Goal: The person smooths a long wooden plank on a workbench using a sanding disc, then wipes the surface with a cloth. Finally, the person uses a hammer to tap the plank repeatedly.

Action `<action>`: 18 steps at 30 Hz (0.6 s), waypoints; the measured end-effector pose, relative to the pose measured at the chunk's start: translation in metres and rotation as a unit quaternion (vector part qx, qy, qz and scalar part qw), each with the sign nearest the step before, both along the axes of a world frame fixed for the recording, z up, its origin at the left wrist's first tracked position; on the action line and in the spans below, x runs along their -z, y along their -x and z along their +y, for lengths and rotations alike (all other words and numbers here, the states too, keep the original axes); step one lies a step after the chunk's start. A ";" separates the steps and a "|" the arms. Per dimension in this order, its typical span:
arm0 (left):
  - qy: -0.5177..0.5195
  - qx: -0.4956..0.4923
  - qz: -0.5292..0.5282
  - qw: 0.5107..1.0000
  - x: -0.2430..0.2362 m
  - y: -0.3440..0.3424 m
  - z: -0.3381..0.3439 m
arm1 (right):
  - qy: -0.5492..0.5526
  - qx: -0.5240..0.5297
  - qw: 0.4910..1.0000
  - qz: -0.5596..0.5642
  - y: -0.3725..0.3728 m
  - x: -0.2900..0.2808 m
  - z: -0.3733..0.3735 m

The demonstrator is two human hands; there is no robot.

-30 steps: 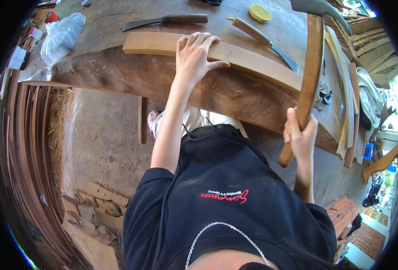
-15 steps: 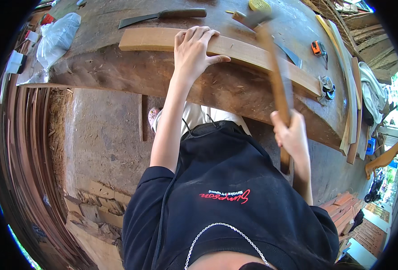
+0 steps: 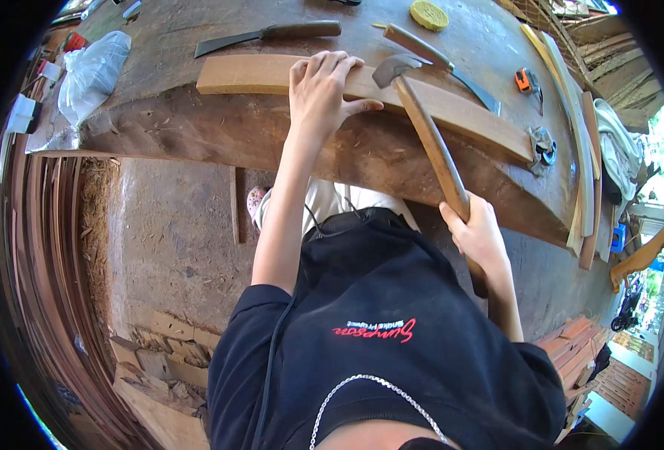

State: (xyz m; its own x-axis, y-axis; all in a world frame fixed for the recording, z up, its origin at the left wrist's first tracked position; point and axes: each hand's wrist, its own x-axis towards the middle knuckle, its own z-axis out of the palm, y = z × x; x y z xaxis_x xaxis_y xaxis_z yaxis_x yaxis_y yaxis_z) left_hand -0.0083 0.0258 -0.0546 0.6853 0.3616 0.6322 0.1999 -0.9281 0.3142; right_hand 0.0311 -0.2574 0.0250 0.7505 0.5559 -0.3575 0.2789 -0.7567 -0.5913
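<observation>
A long light-brown wooden plank [image 3: 249,75] lies along the near edge of the workbench [image 3: 219,135]. My left hand [image 3: 318,94] presses down on it, fingers curled over the top and thumb stretched out along its near edge. In my right hand [image 3: 478,232] is a hammer [image 3: 431,135], gripped low on its long wooden handle. The dark metal head is over the plank, right of my left hand; whether it touches the wood I cannot tell. Behind the plank lie a wooden-handled chisel [image 3: 268,36] and, farther right, a second chisel [image 3: 444,64].
An orange tape measure [image 3: 527,81] and a round yellow disc [image 3: 429,15] lie on the bench. Crumpled grey material [image 3: 543,146] sits at the plank's right end. A tied plastic bag [image 3: 93,75] stands at the left. Long wood strips [image 3: 572,127] lie along the right side.
The hammer head has come down and left, from a blurred raised position beyond the plank to over it. My right hand has dropped slightly; my left hand stays on the plank.
</observation>
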 end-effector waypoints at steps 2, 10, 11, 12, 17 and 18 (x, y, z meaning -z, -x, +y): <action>0.005 -0.005 0.010 1.000 0.002 0.001 0.000 | -0.038 0.000 0.999 -0.030 -0.004 -0.017 0.004; -0.001 -0.001 -0.008 1.000 -0.002 -0.001 0.000 | -0.045 -0.030 0.995 -0.086 0.003 0.001 0.001; -0.005 -0.003 -0.011 1.000 -0.001 -0.002 0.000 | -0.044 0.004 0.998 -0.045 0.004 0.011 0.003; -0.009 -0.004 -0.014 1.000 0.001 -0.002 0.000 | -0.035 0.023 0.999 -0.028 0.002 0.007 -0.002; 0.007 -0.008 0.019 1.000 -0.001 0.001 0.002 | -0.116 0.070 0.990 -0.029 -0.004 -0.037 0.000; 0.008 -0.008 0.019 1.000 0.000 0.001 0.001 | -0.142 0.101 0.985 0.006 -0.002 -0.043 0.005</action>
State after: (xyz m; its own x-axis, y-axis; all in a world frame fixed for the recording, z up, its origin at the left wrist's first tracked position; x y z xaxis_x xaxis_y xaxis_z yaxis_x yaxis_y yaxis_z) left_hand -0.0096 0.0268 -0.0548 0.7029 0.3817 0.6002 0.2259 -0.9199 0.3204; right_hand 0.0326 -0.2525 0.0676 0.8528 0.4743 -0.2185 0.1308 -0.5992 -0.7899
